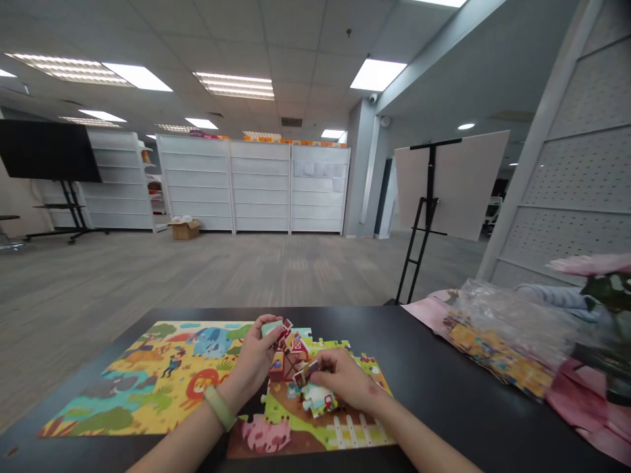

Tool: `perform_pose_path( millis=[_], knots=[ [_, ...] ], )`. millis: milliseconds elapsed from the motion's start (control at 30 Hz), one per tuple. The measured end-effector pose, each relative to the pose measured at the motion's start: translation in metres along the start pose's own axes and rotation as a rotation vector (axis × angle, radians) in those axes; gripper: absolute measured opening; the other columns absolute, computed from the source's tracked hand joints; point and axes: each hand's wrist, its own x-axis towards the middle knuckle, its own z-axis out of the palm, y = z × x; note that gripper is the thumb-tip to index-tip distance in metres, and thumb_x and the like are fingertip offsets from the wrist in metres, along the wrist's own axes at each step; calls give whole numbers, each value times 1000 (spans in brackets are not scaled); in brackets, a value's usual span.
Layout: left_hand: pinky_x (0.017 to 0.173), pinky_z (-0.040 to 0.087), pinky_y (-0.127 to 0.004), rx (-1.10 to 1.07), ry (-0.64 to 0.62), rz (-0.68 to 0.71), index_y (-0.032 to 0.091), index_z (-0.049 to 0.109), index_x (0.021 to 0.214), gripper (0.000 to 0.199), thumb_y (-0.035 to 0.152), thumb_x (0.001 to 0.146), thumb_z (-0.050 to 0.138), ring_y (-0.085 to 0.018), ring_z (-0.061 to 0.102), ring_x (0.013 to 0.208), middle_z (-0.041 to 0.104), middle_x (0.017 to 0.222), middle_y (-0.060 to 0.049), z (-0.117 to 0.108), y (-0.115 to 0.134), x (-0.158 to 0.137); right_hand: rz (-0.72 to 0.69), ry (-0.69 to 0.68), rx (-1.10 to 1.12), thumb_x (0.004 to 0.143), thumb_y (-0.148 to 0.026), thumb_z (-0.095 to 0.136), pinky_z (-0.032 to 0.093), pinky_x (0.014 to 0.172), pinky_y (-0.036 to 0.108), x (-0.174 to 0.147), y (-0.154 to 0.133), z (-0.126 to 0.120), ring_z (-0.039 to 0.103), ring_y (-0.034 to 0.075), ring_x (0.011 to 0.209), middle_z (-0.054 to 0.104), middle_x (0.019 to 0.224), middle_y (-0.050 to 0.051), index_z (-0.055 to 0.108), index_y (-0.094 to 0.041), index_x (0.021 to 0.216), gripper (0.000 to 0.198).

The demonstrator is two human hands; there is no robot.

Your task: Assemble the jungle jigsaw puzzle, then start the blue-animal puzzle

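Observation:
My left hand (259,358), with a pale green band on its wrist, is closed on a few jigsaw pieces (284,330) in red and light green. My right hand (345,378) pinches a small jigsaw piece (300,377) over the middle of a partly assembled farm puzzle (300,433). Under its fingers lie loose or joined pale pieces (318,399) with a red vehicle; I cannot tell whether they are linked to the rest. The farm puzzle shows a red barn, a pink pig (266,433) and a white fence, and its edges are uneven.
An assembled animal puzzle (162,381) with a lion and elephant lies at left on the black table (374,328). At right are a clear plastic bag (513,322), more puzzle pieces (497,355) and pink wrapping (586,407). An easel (424,217) stands beyond the table.

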Motion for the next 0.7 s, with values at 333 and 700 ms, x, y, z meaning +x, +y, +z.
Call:
perform_pose_path(
  millis=[333,700],
  knots=[
    [79,49,-30,324,-327,-3,20,67,93,30,48,84,72,-21,63,85,68,90,-3,18,-14,-27,82,113,174,67,-33,82,32,49,18,5,15,5,51,8,50,59,59,-12,45,-25,97,48],
    [91,46,-33,743,-320,161,25,60,127,33,28,95,53,-25,62,103,68,110,-7,7,-12,-20,-227,237,-48,84,-29,68,52,85,35,8,10,-1,67,22,98,69,109,5,58,-25,106,24]
  ],
)
